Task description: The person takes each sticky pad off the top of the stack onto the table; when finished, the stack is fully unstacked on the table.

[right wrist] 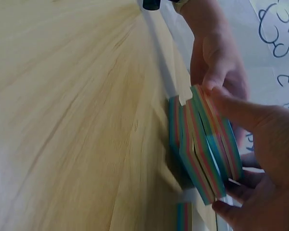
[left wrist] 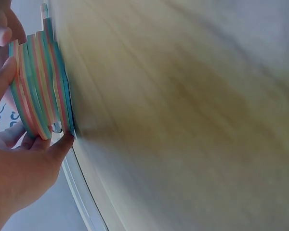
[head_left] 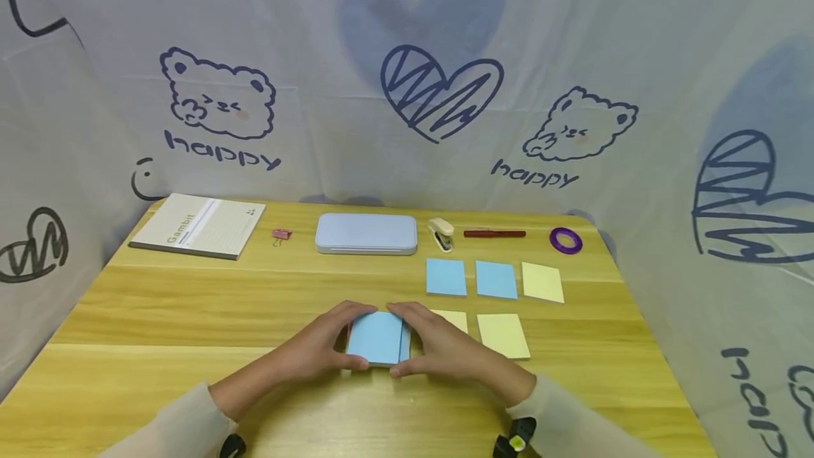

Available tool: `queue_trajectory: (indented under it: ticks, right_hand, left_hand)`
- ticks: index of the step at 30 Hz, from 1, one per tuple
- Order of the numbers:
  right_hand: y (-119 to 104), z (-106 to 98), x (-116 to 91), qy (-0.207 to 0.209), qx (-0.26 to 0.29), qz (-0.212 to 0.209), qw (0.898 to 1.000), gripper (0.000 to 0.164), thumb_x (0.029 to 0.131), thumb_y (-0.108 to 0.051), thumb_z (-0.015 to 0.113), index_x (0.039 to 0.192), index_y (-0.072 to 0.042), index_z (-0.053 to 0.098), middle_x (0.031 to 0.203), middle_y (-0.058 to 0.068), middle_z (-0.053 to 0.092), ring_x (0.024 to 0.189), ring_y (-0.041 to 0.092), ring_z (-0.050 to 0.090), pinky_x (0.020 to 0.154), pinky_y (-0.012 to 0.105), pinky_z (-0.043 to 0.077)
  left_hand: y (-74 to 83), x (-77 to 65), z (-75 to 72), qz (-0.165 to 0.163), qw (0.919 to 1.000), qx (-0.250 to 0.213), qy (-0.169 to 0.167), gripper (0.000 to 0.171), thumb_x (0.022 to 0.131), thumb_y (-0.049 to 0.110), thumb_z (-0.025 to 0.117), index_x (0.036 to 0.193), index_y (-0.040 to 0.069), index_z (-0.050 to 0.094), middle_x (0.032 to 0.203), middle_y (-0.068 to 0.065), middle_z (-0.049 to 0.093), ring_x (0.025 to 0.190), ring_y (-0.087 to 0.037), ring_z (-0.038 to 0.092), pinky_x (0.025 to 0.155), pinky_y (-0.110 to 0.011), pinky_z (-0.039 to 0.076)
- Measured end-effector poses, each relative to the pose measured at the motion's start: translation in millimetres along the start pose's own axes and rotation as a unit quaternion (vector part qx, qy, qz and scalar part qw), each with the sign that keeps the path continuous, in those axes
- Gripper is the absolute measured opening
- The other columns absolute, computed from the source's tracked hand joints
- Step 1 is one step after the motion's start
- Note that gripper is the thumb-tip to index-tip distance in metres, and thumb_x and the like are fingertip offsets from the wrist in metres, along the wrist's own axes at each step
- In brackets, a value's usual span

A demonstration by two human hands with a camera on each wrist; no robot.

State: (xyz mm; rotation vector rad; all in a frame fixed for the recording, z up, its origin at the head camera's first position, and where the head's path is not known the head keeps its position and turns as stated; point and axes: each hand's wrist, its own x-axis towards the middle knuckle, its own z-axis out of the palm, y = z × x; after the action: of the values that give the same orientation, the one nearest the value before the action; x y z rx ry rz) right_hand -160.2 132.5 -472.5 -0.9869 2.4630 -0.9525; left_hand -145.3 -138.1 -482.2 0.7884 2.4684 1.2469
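Observation:
A stack of sticky note pads [head_left: 375, 338] with a blue top sheet is at the middle of the table, between the two hands. My left hand [head_left: 316, 346] grips its left side, thumb at the near edge and fingers at the far edge. From the right, my right hand [head_left: 440, 346] holds the same stack in a mirrored way. Striped edges of blue, pink and yellow show on the stack [left wrist: 41, 86] in the left wrist view. Seen from the right wrist, the pads [right wrist: 202, 144] are unevenly lined up, some jutting out past others.
Right of the stack lie blue pads [head_left: 446, 276] and yellow pads [head_left: 504, 336] in two rows. Along the back are a notebook [head_left: 197, 226], a binder clip [head_left: 282, 235], a pale blue case [head_left: 366, 233], a stapler [head_left: 441, 234], a dark red pen [head_left: 494, 234] and a purple ring [head_left: 554, 239].

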Motion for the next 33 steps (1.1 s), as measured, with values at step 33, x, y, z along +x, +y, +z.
queue_trajectory:
  ticks: [33]
  right_hand:
    - [17, -35, -36, 0.054, -0.033, 0.037, 0.997, 0.09, 0.083, -0.03, 0.087, 0.158, -0.011, 0.041, 0.153, 0.009, 0.048, 0.141, 0.034, 0.046, 0.115, 0.056, 0.04]
  left_hand:
    - [2.4, 2.3, 1.2, 0.0, 0.9986, 0.053, 0.006, 0.082, 0.08, 0.025, 0.091, 0.149, 0.003, 0.05, 0.136, -0.003, 0.058, 0.126, -0.021, 0.055, 0.11, -0.049, 0.046]
